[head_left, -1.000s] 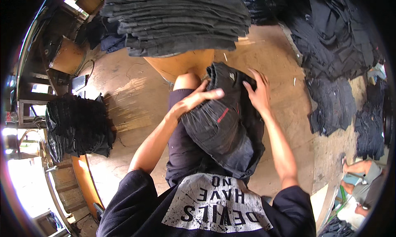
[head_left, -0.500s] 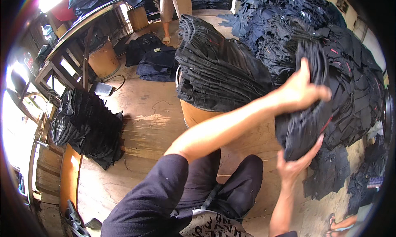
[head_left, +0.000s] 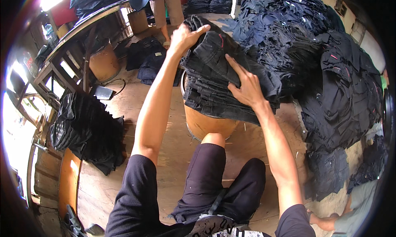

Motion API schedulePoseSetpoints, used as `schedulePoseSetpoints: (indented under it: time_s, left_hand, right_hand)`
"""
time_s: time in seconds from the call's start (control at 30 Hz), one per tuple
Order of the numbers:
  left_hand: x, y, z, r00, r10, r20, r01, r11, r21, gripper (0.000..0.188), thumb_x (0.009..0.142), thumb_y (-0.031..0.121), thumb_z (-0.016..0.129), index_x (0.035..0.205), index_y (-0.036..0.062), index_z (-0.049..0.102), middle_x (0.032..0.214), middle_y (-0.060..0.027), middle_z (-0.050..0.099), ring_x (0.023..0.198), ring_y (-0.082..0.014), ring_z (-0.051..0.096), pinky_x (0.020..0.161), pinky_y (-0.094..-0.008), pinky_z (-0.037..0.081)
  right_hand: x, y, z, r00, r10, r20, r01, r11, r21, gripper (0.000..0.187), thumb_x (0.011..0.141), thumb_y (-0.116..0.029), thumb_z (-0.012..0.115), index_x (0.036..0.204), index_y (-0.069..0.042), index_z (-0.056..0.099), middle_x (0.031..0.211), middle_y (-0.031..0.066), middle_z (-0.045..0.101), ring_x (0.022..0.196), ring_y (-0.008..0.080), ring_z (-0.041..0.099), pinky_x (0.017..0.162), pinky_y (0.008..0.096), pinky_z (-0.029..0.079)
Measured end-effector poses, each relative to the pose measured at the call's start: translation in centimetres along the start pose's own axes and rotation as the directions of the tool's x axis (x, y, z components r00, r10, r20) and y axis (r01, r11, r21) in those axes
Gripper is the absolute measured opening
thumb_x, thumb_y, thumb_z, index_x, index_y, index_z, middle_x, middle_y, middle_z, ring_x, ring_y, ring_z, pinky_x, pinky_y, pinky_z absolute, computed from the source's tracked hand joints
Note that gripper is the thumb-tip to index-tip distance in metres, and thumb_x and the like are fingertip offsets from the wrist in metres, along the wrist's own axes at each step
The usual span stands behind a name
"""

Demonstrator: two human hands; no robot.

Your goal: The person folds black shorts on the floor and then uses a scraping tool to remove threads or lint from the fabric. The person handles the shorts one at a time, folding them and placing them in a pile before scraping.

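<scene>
A stack of black folded garments [head_left: 216,96] rests on a round orange-brown drum [head_left: 209,123] in front of my knees. On top lies a bundle of black garments [head_left: 212,51] with a small red strip showing. My left hand [head_left: 184,38] grips the far left end of that bundle, its thumb over the top and its other fingers partly hidden behind the edge. My right hand [head_left: 246,85] lies on the right part of the bundle, fingers stretched out and apart.
A large heap of dark cloth pieces [head_left: 284,35] rises at the far right, with black garments [head_left: 342,84] piled nearer. Another black stack [head_left: 86,130] stands at left, beside a wooden bench frame [head_left: 62,78]. A person [head_left: 167,10] stands at the back; another person's arm [head_left: 324,221] shows lower right.
Both hands have swung left from the heap at right, carrying the black bundle onto the stack on the drum. My right hand has gone from supporting it below to lying flat on it.
</scene>
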State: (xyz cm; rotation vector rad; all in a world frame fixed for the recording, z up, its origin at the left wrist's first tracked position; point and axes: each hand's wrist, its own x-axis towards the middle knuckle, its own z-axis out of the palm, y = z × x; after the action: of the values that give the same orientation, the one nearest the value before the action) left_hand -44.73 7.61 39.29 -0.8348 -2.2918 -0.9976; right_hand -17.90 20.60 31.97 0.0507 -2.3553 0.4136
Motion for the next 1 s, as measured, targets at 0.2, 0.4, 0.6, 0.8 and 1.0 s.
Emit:
schedulePoseSetpoints:
  time_s: [0.2, 0.4, 0.6, 0.8, 1.0]
  left_hand:
    - [1.4, 5.0, -2.7, 0.924, 0.383, 0.016, -0.372, 0.906, -0.204, 0.087, 0.095, 0.051, 0.077, 0.167, 0.0141, 0.045, 0.158, -0.0290, 0.053, 0.146, -0.0400, 0.052, 0.119, -0.0522, 0.044]
    - [0.2, 4.8, 2.6, 0.700, 0.417, 0.580, -0.559, 0.825, 0.080, 0.049, 0.110, 0.050, 0.059, 0.155, 0.0317, 0.066, 0.177, -0.0086, 0.039, 0.168, -0.0396, 0.020, 0.136, -0.0539, 0.016]
    - [4.3, -1.4, 6.2, 0.757, 0.368, 0.540, -0.312, 0.930, -0.195, 0.063, 0.108, 0.054, 0.062, 0.162, 0.0222, 0.059, 0.181, -0.0123, 0.029, 0.172, -0.0301, 0.007, 0.137, -0.0511, 0.008]
    - [4.6, -1.7, 6.7, 0.776, 0.346, 0.527, -0.291, 0.938, -0.188, 0.069, 0.105, 0.055, 0.066, 0.164, 0.0209, 0.057, 0.184, -0.0195, 0.020, 0.171, -0.0306, 0.015, 0.136, -0.0489, 0.014]
    - [2.3, 2.6, 2.1, 0.768, 0.361, 0.530, -0.254, 0.930, -0.265, 0.072, 0.104, 0.055, 0.070, 0.162, 0.0162, 0.057, 0.178, -0.0223, 0.032, 0.167, -0.0307, 0.026, 0.133, -0.0446, 0.023]
  right_hand:
    - [-1.6, 1.7, -4.0, 0.998, 0.036, 0.051, -0.038, 0.999, 0.039, 0.078, 0.091, -0.022, 0.076, 0.164, -0.012, 0.050, 0.160, 0.0210, 0.059, 0.144, 0.0406, 0.060, 0.120, 0.0473, 0.051]
    - [-3.8, 3.2, 2.3, 0.989, 0.145, -0.008, -0.145, 0.988, -0.061, 0.086, 0.100, -0.061, 0.069, 0.170, -0.023, 0.038, 0.164, 0.0236, 0.052, 0.144, 0.0472, 0.056, 0.117, 0.0564, 0.051]
    - [-10.3, 5.1, 1.3, 0.959, 0.259, -0.115, -0.282, 0.910, -0.305, 0.103, 0.089, -0.077, 0.072, 0.169, -0.021, 0.042, 0.169, 0.0212, 0.046, 0.153, 0.0516, 0.044, 0.130, 0.0696, 0.022]
    - [-15.2, 7.5, 0.7, 0.891, 0.425, -0.161, -0.446, 0.885, -0.133, 0.112, 0.079, -0.080, 0.079, 0.167, -0.020, 0.045, 0.174, 0.0157, 0.041, 0.162, 0.0439, 0.033, 0.128, 0.0676, 0.024]
    - [-25.9, 6.9, -3.3, 0.871, 0.287, -0.399, -0.343, 0.936, -0.076, 0.094, 0.086, -0.056, 0.087, 0.161, -0.010, 0.052, 0.166, 0.0182, 0.052, 0.155, 0.0392, 0.047, 0.124, 0.0577, 0.037]
